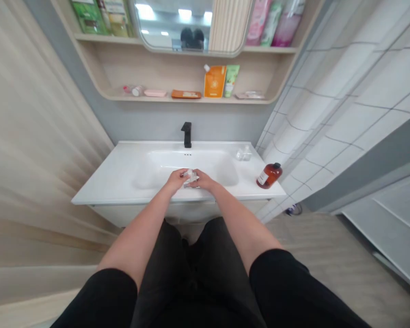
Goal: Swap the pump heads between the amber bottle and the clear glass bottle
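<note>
Tiled walls [345, 105] are enclosing this home bathroom. A white basin [187, 166] with a black faucet [187, 134] is sitting beneath a mirror [171, 27], and curved wooden shelves [150, 68] are holding pouches and tubes of toiletries [215, 81].

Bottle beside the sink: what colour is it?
Bottle: amber-brown with a black top, best seen in the head view.

nothing legible, label on amber bottle [269, 176] blurred, print on orange pouch [215, 81] and green tube [231, 80] too small
</note>
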Demonstrator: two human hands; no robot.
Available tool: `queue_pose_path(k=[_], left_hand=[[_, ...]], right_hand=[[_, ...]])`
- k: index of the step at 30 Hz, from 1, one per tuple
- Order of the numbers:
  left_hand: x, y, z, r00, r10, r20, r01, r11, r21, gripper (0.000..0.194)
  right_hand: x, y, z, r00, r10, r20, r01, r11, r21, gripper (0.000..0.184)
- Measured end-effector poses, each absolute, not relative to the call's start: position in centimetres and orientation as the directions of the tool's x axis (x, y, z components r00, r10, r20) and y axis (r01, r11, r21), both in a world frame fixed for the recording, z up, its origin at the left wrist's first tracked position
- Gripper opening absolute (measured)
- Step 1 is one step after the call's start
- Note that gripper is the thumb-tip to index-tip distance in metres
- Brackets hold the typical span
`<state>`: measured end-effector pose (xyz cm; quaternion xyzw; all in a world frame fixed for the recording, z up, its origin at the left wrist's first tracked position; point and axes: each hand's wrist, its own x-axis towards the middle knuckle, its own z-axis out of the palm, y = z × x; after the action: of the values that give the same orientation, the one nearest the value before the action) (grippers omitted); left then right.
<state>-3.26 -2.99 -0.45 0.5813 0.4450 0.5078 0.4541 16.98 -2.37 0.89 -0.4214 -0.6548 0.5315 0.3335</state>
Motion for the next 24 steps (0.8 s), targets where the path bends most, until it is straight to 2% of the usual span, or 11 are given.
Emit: queue_pose_path(k=[7, 10, 13, 16, 21, 24], left_hand=[[-3.1, -2.9, -0.8, 0.02, 0.978, 0.208, 0.125, -0.209, 0.97, 0.04], [-2.7, -3.0, -0.7, -0.03, 0.967, 0.254, 0.14, -0.247, 0.959, 0.05], [-2.7, -3.0, -0.6, 0.028, 0.969, 0.245, 0.105, -0.247, 0.963, 0.064], [-2.8, -2.9, -0.5, 0.059, 0.974, 0.22, 0.065, -0.223, 0.973, 0.058], [-2.7, -2.9, -0.5, 0.042, 0.978, 0.203, 0.051, -0.205, 0.977, 0.065], [-2.7, -3.0, -0.3, 0.066, 0.975, 0.213, 0.021, -0.215, 0.976, 0.062]], right_hand=[[17.0, -2.1, 1.0, -0.402, 0.915, -0.026, 0.31, 0.109, -0.945, 0.069], [16.9, -2.0, 0.9, -0.373, 0.927, -0.031, 0.349, 0.109, -0.931, 0.075], [16.8, -1.9, 0.8, -0.374, 0.927, -0.032, 0.333, 0.102, -0.937, 0.074], [16.9, -1.8, 0.5, -0.384, 0.923, -0.017, 0.312, 0.112, -0.943, 0.073], [16.9, -1.3, -0.3, -0.371, 0.928, -0.006, 0.315, 0.12, -0.941, 0.076], [16.8, -1.0, -0.9, -0.393, 0.92, -0.008, 0.29, 0.116, -0.95, 0.075]])
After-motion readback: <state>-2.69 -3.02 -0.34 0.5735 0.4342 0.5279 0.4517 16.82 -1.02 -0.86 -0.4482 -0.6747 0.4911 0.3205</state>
